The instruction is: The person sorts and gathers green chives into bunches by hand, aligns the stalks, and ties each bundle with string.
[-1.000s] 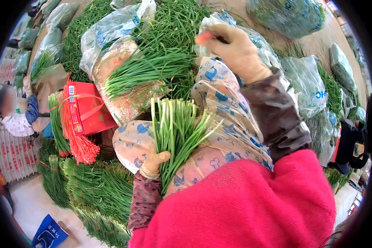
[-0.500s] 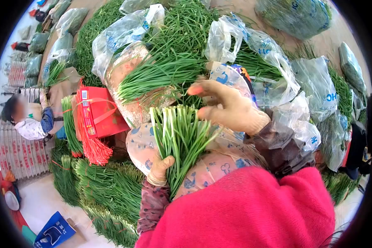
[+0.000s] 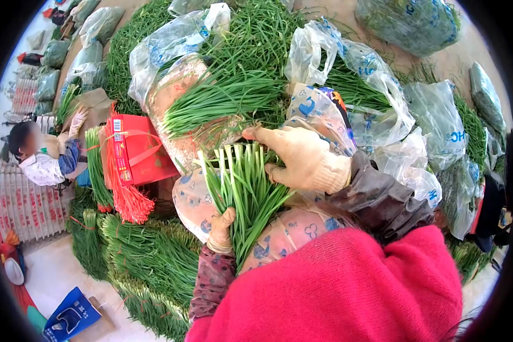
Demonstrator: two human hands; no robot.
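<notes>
In the head view, a bunch of garlic chives (image 3: 242, 185) stands over my lap, its pale cut ends up and its green leaves down. My left hand (image 3: 221, 229), in a light glove with bare fingertips, wraps round it low on the left side. At the upper right of the bunch is my right hand (image 3: 305, 158), gloved likewise. Its index finger stretches over the cut ends and its thumb lies by the stems, the two apart. Beyond the hands, loose garlic chives (image 3: 222, 105) lie across a pale, dirt-specked board (image 3: 179, 85).
Left of the bunch stands a red box (image 3: 145, 151) with red ties (image 3: 132, 199) hanging beside it. Tied chive bundles (image 3: 148, 251) are stacked at lower left. Plastic bags (image 3: 376, 80) lie at right over more greens. Another person (image 3: 45, 154) sits at far left.
My right hand has moved a little left, closer over the cut ends. The bunch has shifted slightly left in my left hand. The other person's arm has reached out.
</notes>
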